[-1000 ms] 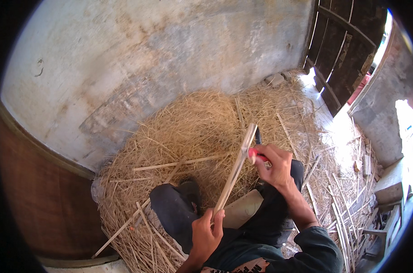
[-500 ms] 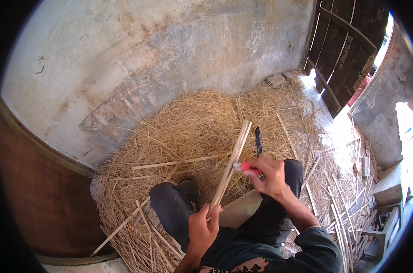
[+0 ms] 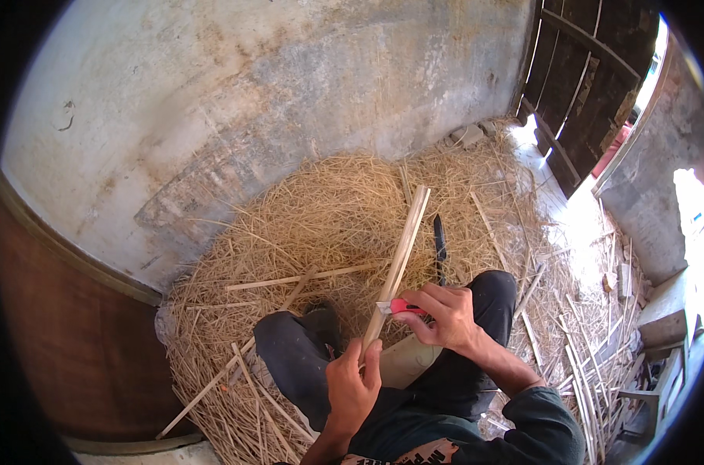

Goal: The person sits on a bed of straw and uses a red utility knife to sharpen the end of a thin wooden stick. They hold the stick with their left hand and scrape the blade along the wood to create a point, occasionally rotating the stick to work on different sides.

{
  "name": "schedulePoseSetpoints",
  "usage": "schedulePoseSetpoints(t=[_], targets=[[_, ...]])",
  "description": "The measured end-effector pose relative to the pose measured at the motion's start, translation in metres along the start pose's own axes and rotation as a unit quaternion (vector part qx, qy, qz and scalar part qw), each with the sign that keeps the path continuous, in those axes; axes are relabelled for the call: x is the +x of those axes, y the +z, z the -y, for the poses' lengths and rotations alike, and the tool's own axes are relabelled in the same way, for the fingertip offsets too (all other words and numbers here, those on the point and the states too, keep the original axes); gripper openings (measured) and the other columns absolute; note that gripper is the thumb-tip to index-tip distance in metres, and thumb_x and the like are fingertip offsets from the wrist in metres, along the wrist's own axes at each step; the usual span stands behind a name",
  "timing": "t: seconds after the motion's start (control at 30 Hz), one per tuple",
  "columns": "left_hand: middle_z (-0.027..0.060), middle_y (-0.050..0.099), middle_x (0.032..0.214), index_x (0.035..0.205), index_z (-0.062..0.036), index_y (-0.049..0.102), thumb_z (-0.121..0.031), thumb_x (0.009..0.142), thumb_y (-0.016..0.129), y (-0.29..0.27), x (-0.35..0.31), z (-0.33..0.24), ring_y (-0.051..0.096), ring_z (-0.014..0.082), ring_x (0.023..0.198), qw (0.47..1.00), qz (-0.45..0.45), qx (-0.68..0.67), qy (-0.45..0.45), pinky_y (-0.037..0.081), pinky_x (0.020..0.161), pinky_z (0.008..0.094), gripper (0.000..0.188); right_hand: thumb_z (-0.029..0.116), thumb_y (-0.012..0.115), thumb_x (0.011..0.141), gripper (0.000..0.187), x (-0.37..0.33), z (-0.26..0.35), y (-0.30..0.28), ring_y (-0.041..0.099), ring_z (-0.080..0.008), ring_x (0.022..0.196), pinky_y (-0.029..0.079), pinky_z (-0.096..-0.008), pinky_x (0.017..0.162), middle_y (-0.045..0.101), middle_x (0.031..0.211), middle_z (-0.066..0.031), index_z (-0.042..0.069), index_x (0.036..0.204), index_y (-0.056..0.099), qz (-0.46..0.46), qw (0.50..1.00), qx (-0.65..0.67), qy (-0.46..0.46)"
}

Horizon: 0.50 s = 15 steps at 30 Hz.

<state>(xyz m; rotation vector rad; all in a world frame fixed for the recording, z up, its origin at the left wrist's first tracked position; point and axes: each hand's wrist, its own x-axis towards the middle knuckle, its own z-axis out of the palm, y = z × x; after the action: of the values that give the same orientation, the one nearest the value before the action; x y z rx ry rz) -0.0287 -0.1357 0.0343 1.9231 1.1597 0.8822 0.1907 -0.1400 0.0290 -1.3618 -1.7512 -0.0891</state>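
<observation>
My left hand is closed round the near end of a pale, split wooden strip, which looks like bamboo and slants up and away from me. In my right hand is a red utility knife, its blade lying against the strip a little above my left hand. My crossed legs in dark trousers frame both hands. Beyond my right knee a black, long-bladed tool rests on the shavings; its exact kind is unclear.
A heap of straw-like shavings spreads from my legs to the stained wall. Loose strips lie on the right, others on the left. A dark plank door stands at the upper right, a brown panel at the left.
The knife blade has come down the strip toward my left hand. My left hand has lifted slightly, raising the strip's far end.
</observation>
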Motion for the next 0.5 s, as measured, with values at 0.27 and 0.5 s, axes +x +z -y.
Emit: schedulePoseSetpoints(t=[0.27,0.5], targets=[[0.0169,0.060,0.061,0.092,0.0004,0.063,-0.017,0.107,0.067,-0.002,0.000,-0.002,0.063,0.0319,0.050,1.000,0.000,0.003,-0.005,0.043,0.047,0.0407,0.023,0.029,0.089,0.084,0.026,0.000,-0.004,0.004,0.067,-0.0187,0.058,0.052,-0.0328,0.050,0.064,0.073,0.0007,0.015,0.104,0.079,-0.016,1.000,-0.015,-0.001],[0.0171,0.073,0.076,0.095,0.0020,0.067,-0.021,0.108,0.064,-0.007,-0.020,0.007,0.075,0.0322,0.065,0.998,0.040,0.026,-0.037,0.052,0.054,0.0378,0.027,0.024,0.087,0.088,0.020,0.015,-0.040,-0.002,0.070,-0.0222,0.059,0.055,-0.0330,0.053,0.075,0.082,-0.0061,0.011,0.101,0.082,-0.088,0.993,-0.028,0.071]])
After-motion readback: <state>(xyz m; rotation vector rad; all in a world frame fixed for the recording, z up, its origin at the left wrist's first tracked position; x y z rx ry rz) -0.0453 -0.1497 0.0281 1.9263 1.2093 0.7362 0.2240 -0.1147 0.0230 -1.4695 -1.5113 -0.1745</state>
